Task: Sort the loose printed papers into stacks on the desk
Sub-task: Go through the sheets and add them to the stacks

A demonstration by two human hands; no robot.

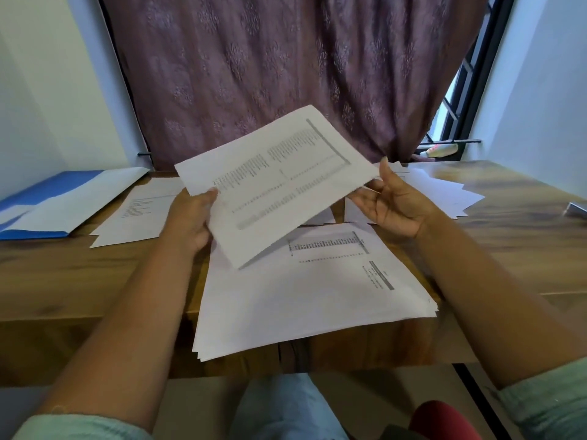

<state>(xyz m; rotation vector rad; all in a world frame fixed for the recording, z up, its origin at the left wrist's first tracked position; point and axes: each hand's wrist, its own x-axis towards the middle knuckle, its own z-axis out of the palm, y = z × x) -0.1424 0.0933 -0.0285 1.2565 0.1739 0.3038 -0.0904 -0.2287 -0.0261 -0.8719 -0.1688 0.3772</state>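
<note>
Head view: you have one printed sheet (279, 182) lifted clear above the counter (79, 274) — your left hand (190, 220) grips its near-left edge with fingers curled under and thumb on top, while your right hand (394, 208) is mostly open, fingers relaxed, just supporting the sheet's right edge from below. Directly under it lies the main stack (305, 300), hanging slightly over the counter's near edge. A smaller pile (139, 214) sits to the left beside a blue folder (47, 201), and a fanned, untidy pile (444, 195) sits to the right. To do this step well, check the sheet's layout against the top pages before you commit, then carry it flat with both hands and lay it square on the matching pile — don't drop it from height or it will skid. Probably tidy the right pile's splayed corners soon. Writing: the held sheet shows a table with a grey header bar and columns of small text, and the stack's top page has similar tables, but nothing is legible; no brands or labels readable.
</note>
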